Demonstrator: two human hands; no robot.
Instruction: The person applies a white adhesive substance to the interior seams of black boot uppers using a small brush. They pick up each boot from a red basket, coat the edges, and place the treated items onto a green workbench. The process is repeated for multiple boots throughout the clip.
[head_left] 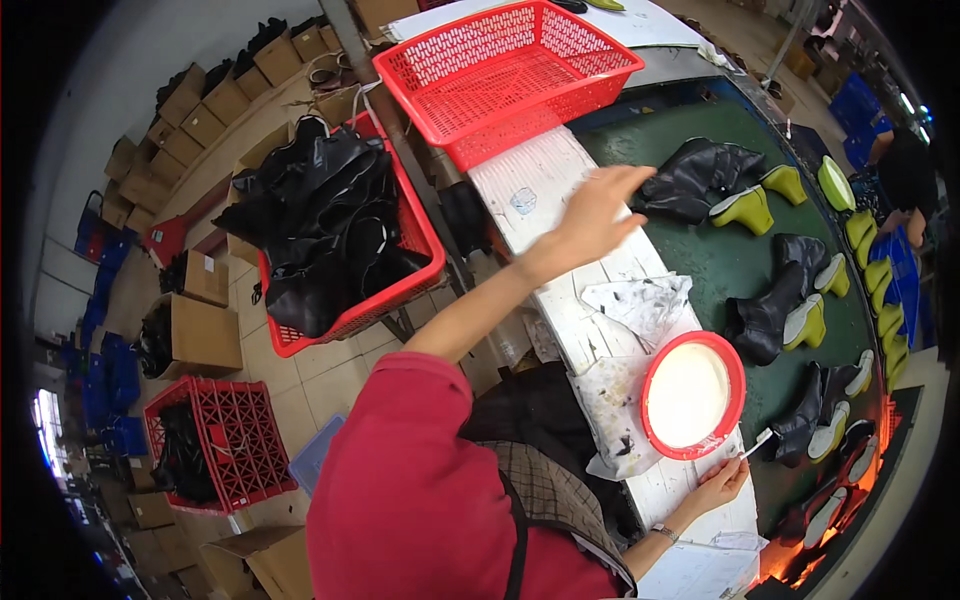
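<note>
My left hand (603,222) reaches across the white board with fingers stretched out and apart. Its fingertips are at the edge of a black boot upper (700,178) on the green belt; whether they touch it I cannot tell. Beside that upper lie yellow-green shoe lasts or soles (745,210). Down at the lower right, my right hand (722,485) pinches a thin white-handled brush (757,446), much like a toothbrush. Close above this hand, a red tub (736,400) of creamy white liquid (688,396) stands on the board, next to stained cloths (640,308).
A red basket (510,140) sits across the board's far end. Left of the board, another red basket (345,335) is heaped with black uppers. More boots (795,275) line the green belt (655,150), and an orange glow shows at its near end. Cartons (200,345) and a red crate (240,430) stand on the floor.
</note>
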